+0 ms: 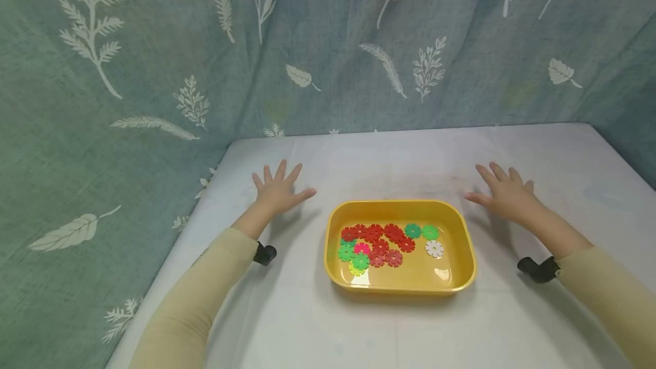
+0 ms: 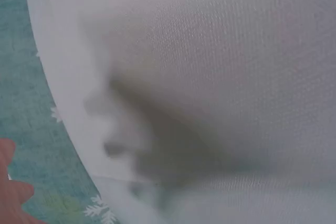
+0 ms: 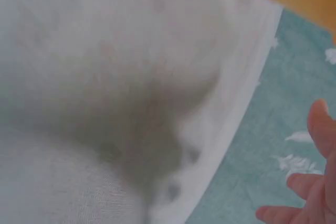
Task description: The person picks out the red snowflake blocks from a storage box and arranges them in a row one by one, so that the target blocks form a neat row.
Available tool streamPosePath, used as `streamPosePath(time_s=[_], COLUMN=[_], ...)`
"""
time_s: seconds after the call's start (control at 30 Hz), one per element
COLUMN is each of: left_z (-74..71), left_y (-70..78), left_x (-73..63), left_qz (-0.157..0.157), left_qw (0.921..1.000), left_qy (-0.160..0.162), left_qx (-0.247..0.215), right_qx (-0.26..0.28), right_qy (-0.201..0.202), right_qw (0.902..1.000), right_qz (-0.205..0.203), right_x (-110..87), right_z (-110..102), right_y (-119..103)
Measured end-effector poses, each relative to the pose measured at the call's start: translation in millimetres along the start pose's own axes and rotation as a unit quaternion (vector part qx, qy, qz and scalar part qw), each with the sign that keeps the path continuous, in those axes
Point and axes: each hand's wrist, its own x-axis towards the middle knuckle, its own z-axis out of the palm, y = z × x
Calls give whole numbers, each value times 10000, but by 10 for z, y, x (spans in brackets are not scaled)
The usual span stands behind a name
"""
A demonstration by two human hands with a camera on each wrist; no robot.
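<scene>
Left hand (image 1: 277, 193): fingers spread, grasping nothing, at ten o'clock of your yellow plastic tray (image 1: 410, 282). Your right hand (image 1: 509, 199): likewise released, at two. Notched plastic discs (image 1: 376, 232) lie inside, bunched toward nine; overlap hides some edges, so you cannot count them reliably. White disc (image 1: 434, 249) toward three. Both wrist views crop your hands at the frame edge.

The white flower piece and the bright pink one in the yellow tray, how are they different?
The white piece is white, while the bright pink piece is pink. The white piece lies at the group's right edge; the bright pink piece sits among red pieces and green pieces. Both are round, notched and in the yellow tray.
</scene>
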Motion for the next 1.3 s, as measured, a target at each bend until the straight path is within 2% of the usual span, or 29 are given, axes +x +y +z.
streamPosePath(time_s=[0.17, 0.27, 0.43, 0.6, 0.7, 0.83, 1.0, 1.13, 1.3], left_z=[17, 31, -2, -84, -123, -148, -189, -247, -312], left_y=[91, 186, 348, 497, 589, 719, 910, 1100, 1330], left_x=[-121, -223, -378, -472, -511, -537, -519, -487, -417], left_qz=[396, 775, 1294, 1790, 2102, 2420, 2507, 2658, 3030], left_qw=[9990, 9962, 9891, 9788, 9703, 9584, 9449, 9311, 9108], left_qy=[181, 320, 559, 614, 462, 152, -541, -1026, -1347], left_qx=[-137, -254, -420, -780, -1109, -1504, -2033, -2276, -2460], right_qx=[396, 694, 911, 1197, 1434, 1832, 2316, 2383, 2354], right_qy=[138, 129, 181, 50, -81, -301, -635, -744, -807], right_qw=[9972, 9915, 9801, 9670, 9586, 9494, 9357, 9325, 9344], right_qz=[-624, -1094, -1755, -2250, -2459, -2535, -2586, -2608, -2548], right_x=[-182, -329, -529, -593, -597, -612, -594, -583, -585], right_z=[18, 45, 117, 208, 261, 304, 340, 348, 343], right_y=[-102, -145, -185, -190, -172, -137, -89, -68, -53])
